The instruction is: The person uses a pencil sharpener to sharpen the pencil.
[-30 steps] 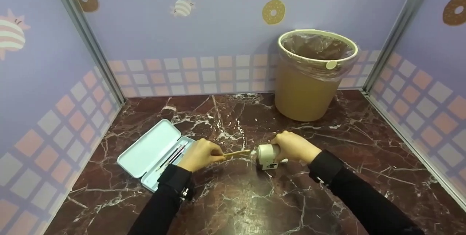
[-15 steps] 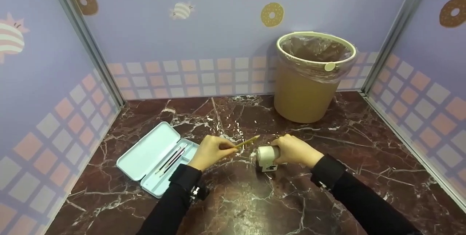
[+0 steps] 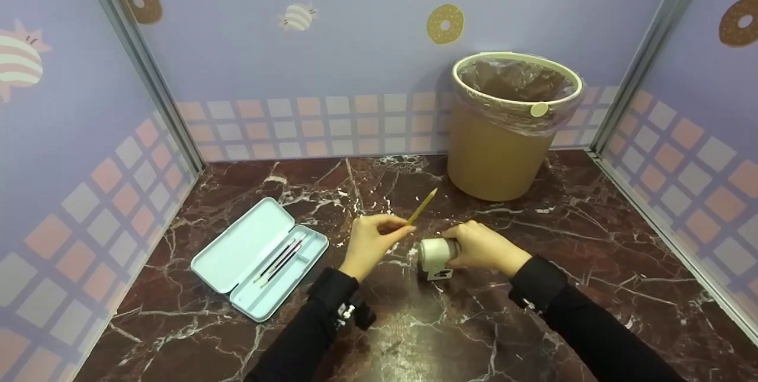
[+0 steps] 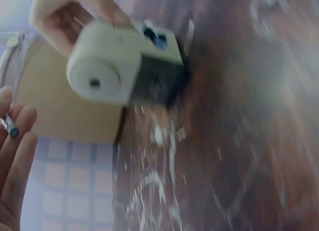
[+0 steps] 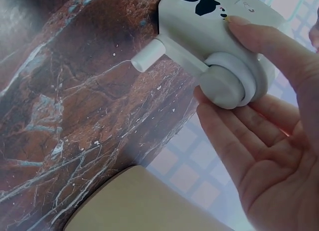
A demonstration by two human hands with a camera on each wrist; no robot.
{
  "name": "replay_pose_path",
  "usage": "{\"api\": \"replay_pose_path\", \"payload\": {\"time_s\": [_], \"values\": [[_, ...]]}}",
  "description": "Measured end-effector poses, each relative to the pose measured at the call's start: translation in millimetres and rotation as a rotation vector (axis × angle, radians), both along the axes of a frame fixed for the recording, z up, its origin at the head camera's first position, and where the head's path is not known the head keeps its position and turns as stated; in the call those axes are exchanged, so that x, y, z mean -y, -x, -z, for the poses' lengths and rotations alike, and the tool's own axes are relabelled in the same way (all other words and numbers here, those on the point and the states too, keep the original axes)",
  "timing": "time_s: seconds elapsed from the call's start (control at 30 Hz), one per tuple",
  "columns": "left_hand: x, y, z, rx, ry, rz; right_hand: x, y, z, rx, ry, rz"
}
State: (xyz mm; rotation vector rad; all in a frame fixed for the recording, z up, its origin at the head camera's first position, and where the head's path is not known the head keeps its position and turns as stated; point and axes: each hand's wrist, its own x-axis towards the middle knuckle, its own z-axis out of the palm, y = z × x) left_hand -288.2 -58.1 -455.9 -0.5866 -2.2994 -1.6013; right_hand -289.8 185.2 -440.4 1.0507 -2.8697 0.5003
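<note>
Left hand [image 3: 373, 244] pinching the pencil [image 3: 421, 207] between thumb and fingers here, and I see it slanting forward and right, tip towards the bin [image 3: 497, 160], not lined up with the sharpener [image 3: 435, 256]; that's just right of the left hand, hole [image 4: 94, 83] facing left, with the nearer right hand [image 3: 482, 247] gripping it from the crank [image 5: 149, 55] side

The slim, hexagonal-looking pencil [image 3: 421, 207] is coloured golden yellow. The boxy hand-crank sharpener [image 3: 435, 252] is finished in cream white, broken by a dark grey panel and printed with a black-and-blue motif. The flat hinged case [image 3: 243, 246] is coloured pale blue. The polished marble surface [image 3: 426, 334] is veined white over dark red-brown. Lilac wall panels [image 3: 367, 62] are patterned with pink and whitish squares, doughnuts and striped sweets.
</note>
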Motion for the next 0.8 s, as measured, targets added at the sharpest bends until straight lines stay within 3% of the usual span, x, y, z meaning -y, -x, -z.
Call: {"api": "replay_pose_path", "payload": {"time_s": [0.3,0.5,0.63,0.8], "values": [[-30.3,-2.7,-5.9,0.083,-0.234,-0.044,-3,-1.6,5.5,0.026,0.058,0.026],[-39.4,-6.1,-8.0,0.112,-0.309,-0.055,-8,-6.5,4.4,0.085,0.138,0.047],[-41.4,-5.5,-7.1,0.121,-0.318,-0.063,-8,-10.0,-2.8,0.06,0.255,0.096],[-40.5,-4.6,-4.9,0.118,-0.314,-0.074,2,-16.7,-11.4,0.01,0.507,0.209]]}}
